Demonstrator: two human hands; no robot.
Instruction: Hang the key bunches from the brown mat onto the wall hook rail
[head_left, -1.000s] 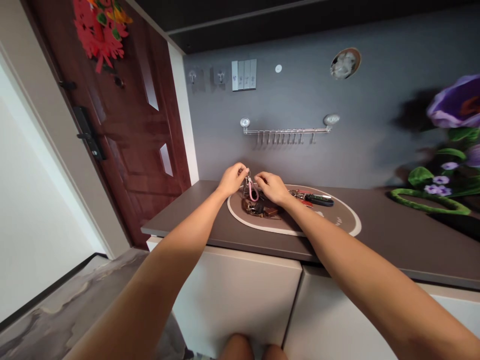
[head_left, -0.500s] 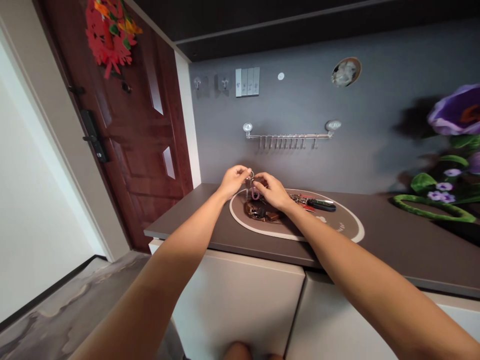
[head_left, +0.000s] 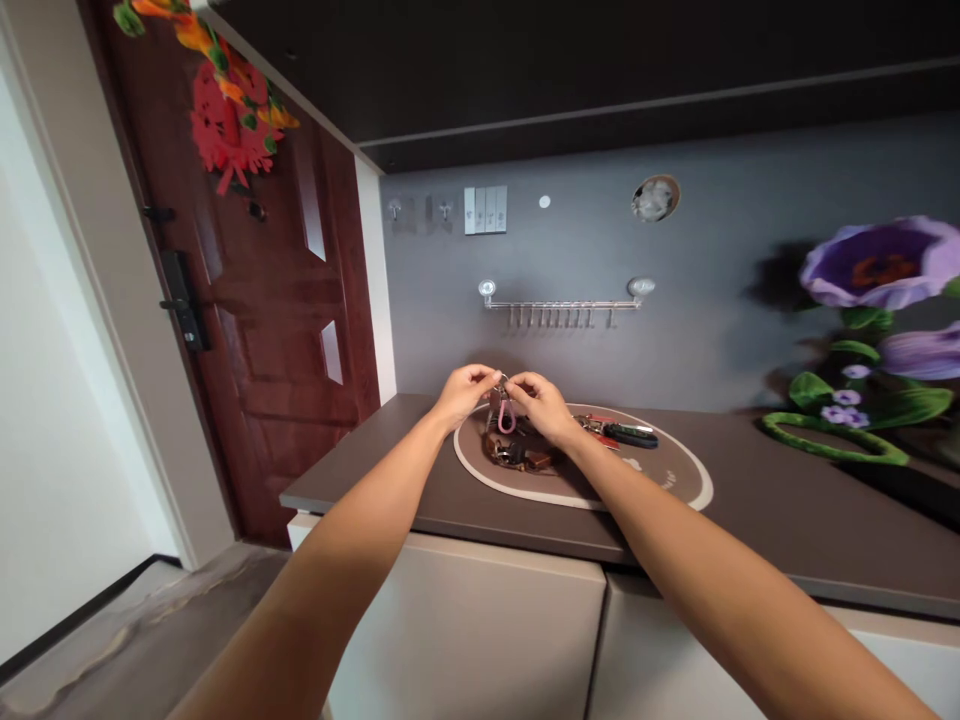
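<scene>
Mat [head_left: 675,462]: in the head view, we work over its left end on the counter [head_left: 757,500].
Metal ring [head_left: 504,377]: raised above the mat's left rear edge, with the pink loop [head_left: 507,417] hanging under it.
Left hand [head_left: 461,394]: our grip pinches the ring.
Right hand [head_left: 546,405]: our grip appears pinched on its other side.
Brown bunch [head_left: 514,455]: on the mat's left part; we cannot tell whether it joins the ring.
Ring work: we seem to be manipulating the ring; the next move calls for steady, fine pinches.
</scene>
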